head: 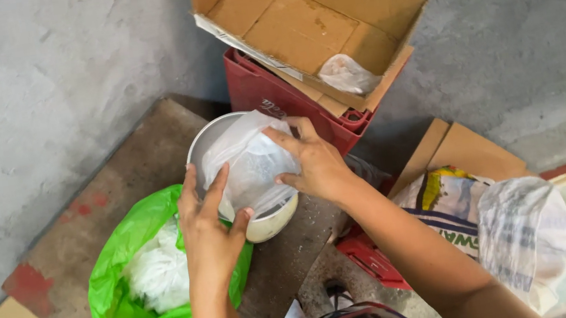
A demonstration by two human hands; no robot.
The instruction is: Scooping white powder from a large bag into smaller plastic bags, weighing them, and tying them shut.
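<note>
Concrete wall corner, worn wooden surface (pixel 149 172): left hand (pixel 208 235), right hand (pixel 314 165) fingers grasping clear plastic bag (pixel 250 164) over metal bowl (pixel 219 135); thin film could tear if overstretched.

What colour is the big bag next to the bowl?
Bright green. The bag lies open on the floor, with white stuff inside. The head view shows it best.

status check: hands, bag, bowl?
Left hand and right hand both grip clear plastic bag over metal bowl. Green bag beside it, apart. Nothing in the way.
</note>
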